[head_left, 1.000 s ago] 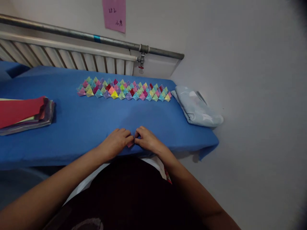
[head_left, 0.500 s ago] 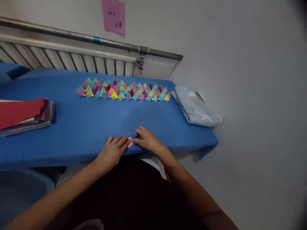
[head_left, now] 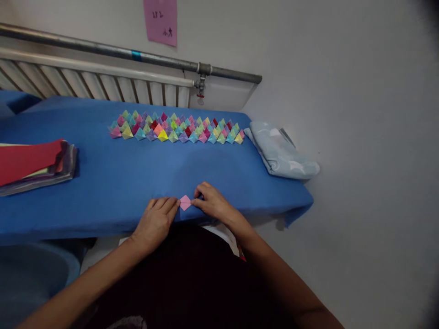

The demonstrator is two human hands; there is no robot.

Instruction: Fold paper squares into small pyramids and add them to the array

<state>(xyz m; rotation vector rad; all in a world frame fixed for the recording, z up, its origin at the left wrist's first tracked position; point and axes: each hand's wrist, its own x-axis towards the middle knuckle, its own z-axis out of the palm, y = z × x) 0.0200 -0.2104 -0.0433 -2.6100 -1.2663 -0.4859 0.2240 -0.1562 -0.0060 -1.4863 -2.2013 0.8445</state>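
A small pink folded square of paper [head_left: 185, 203] lies near the front edge of the blue-covered table, turned like a diamond with a crease line across its middle. My left hand [head_left: 158, 219] has its fingers together, their tips on the paper's left corner; its thumb is hidden. At the right corner, my right hand [head_left: 211, 201] pinches the paper between thumb and curled fingers. Beyond my hands stand rows of folded paper pieces [head_left: 178, 130] in many colours.
To the left lies a stack of coloured paper [head_left: 30, 162] with red on top. A folded grey-blue cloth [head_left: 283, 153] rests at the table's right end, by the wall. Behind the table run a radiator [head_left: 103, 87] and a metal pipe [head_left: 157, 60]. A blue basin [head_left: 37, 274] stands below left.
My left hand has drawn back slightly to the left, baring more of the pink paper. My right hand stays at the right corner.
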